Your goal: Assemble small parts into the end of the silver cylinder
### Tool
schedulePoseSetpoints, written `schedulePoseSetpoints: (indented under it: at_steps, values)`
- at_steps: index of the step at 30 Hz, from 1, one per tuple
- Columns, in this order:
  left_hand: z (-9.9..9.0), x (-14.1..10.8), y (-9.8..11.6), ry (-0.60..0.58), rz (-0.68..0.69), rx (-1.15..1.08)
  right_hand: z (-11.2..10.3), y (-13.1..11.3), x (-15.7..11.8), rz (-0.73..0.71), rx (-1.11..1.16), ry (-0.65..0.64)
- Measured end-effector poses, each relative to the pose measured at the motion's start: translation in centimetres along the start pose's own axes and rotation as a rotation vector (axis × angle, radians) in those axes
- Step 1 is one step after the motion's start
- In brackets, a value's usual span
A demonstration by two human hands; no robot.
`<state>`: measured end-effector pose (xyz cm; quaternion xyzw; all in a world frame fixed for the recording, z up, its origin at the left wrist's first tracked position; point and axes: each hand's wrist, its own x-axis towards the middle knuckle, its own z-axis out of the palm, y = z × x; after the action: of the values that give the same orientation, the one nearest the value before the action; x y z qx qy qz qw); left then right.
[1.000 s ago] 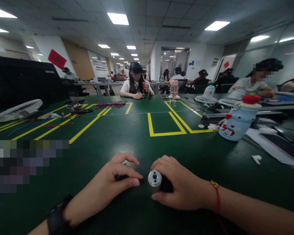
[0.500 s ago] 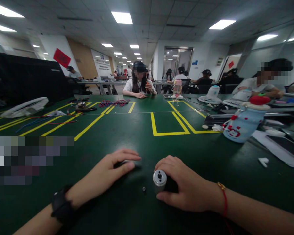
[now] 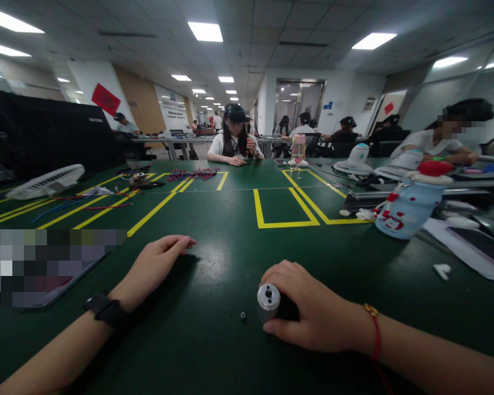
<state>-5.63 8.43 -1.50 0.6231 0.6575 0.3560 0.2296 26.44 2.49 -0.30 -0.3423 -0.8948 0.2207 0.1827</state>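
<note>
My right hand is wrapped round a silver cylindrical motor. It stands upright on the green table, its round end face with a dark centre and small holes turned up. Just left of the motor lies a tiny dark metal ring-like part, touched by neither hand. Over the table further left is my left hand, thumb and fingers closed together and pointing away from me. Whatever may be between those fingers is hidden.
A blue bottle with a red top stands at the right, near a small white piece. At the far left are a white fan and loose wires. A person sits across the table.
My left hand has moved left and away from the motor, and its thumb and fingers have come together. My right hand and the motor have stayed in place.
</note>
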Motion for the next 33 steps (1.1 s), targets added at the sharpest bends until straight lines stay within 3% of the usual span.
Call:
schedulePoseSetpoints:
  at_steps: [8,12,15,19,26,33]
  values:
    - [0.5,-1.1,0.9,-0.179,0.18,0.131,0.0,0.0,0.0,0.001,-0.007,-0.007]
    - [1.4,-3.7,3.0,-0.467,0.389,0.146,0.0,-0.1,0.0,-0.011,-0.018,-0.006]
    - [2.3,-5.6,4.1,-0.642,0.454,0.153,0.0,-0.1,0.1,-0.019,-0.024,-0.007]
    - [3.5,-6.7,4.8,-0.576,0.465,0.13,0.1,0.0,0.1,-0.014,-0.03,-0.01]
    - [4.1,-7.1,7.7,-0.269,0.466,-0.052,0.3,0.0,0.2,-0.018,-0.049,-0.003]
    - [4.8,-7.8,9.3,-0.24,0.593,0.049,0.6,0.2,0.4,-0.036,-0.075,0.008]
